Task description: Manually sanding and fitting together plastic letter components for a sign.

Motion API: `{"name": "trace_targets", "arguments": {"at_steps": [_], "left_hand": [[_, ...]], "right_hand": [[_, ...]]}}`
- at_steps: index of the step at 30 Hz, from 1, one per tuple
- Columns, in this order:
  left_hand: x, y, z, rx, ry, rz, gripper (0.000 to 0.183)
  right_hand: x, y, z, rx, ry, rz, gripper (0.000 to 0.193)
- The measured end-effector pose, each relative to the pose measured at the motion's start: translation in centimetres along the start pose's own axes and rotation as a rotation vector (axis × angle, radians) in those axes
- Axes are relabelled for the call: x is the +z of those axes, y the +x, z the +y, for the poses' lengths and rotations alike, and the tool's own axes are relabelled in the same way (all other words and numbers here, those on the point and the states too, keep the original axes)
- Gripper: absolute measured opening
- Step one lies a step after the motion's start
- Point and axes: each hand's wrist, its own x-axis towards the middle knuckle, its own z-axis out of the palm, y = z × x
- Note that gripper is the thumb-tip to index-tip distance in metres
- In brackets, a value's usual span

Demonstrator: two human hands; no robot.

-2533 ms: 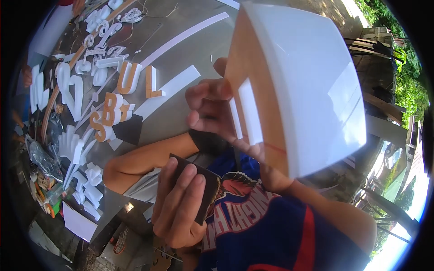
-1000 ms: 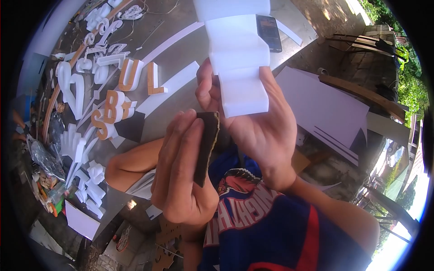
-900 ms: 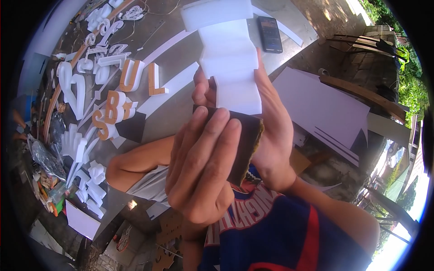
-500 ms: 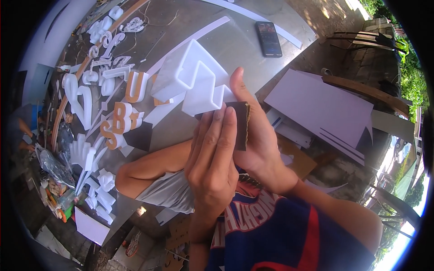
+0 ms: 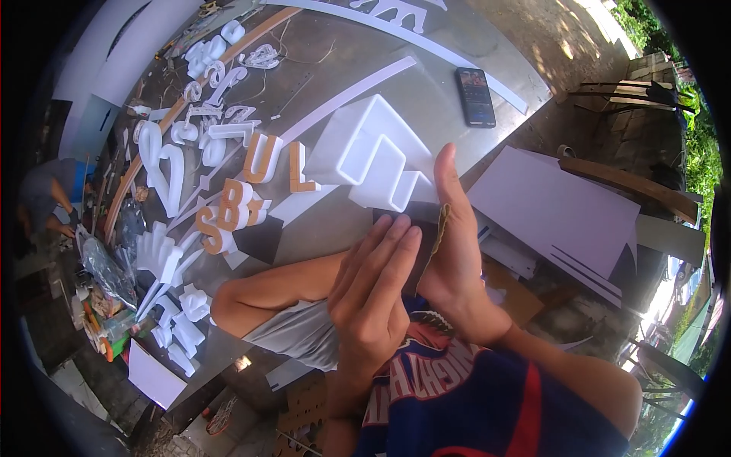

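A white, hollow-looking block letter with a zigzag outline [image 5: 392, 186] is raised in front of me. My right hand [image 5: 455, 263] supports it, palm turned left and thumb upright; its other fingers are hidden behind the letter and a dark sheet. That sheet, which looks like sandpaper [image 5: 426, 247], has a ragged light edge and lies between my two hands, just below the letter. My left hand [image 5: 373, 293] presses the sandpaper with its fingers straight and together. Its fingertips are close to the letter's near corner, and its thumb is hidden.
Brown-faced white letters [image 5: 232, 206] and several plain white ones [image 5: 164, 167] lie on the grey table at left. A phone [image 5: 476, 97] rests at the far right beside curved white strips [image 5: 350, 99]. White sheets [image 5: 552, 221] lie at right. Another person [image 5: 57, 194] bends at far left.
The white letter and my right hand have shifted right over the table, uncovering a brown-faced letter. My left fingers have slid left and nearer to me relative to the letter. The whole view has tilted slightly.
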Motion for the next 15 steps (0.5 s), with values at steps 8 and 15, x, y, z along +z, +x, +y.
{"name": "trace_targets", "arguments": {"at_steps": [8,15], "left_hand": [[-1.3,-3.3,-1.5,-0.176,-0.257,0.239,0.036],[-0.6,-2.6,-2.6,-0.077,-0.374,0.111,0.037]], "right_hand": [[-0.5,1.7,-0.8,-0.132,0.069,-0.058,0.041],[-1.7,-1.2,1.8,-0.167,-0.399,-0.279,0.046]]}}
